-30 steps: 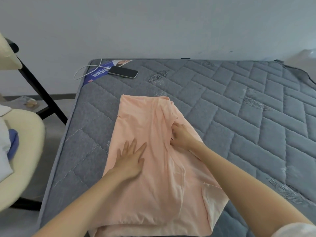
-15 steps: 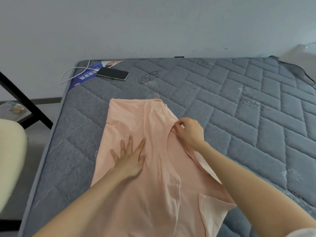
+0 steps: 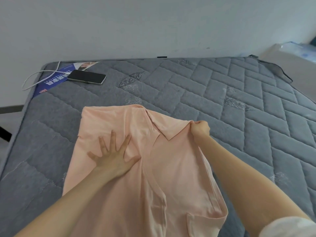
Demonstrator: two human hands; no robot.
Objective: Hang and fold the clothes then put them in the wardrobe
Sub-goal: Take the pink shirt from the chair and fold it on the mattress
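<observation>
Folding stage here, not hanging. The shirt (image 3: 171,168) lies on the mattress (image 3: 222,93), toward its 7 o'clock side, and runs out of view at 6. Left hand (image 3: 112,159) is spread flat with straight fingers, pressing the cloth down just left of the middle crease. Right hand (image 3: 200,130), about 2 o'clock from the left one, has its fingers curled round the shirt's right edge and pinches it up off the mattress, so that side stands as a loose flap.

My guess is the right-side fold is in hand. The next move would be carrying that edge over toward 9 o'clock to the crease, with the left pinning the body, then smoothing. It's thin cloth, so it'll probably bunch if dragged. Phone (image 3: 86,76) and cable (image 3: 34,77) sit at 11, well apart from the shirt.
</observation>
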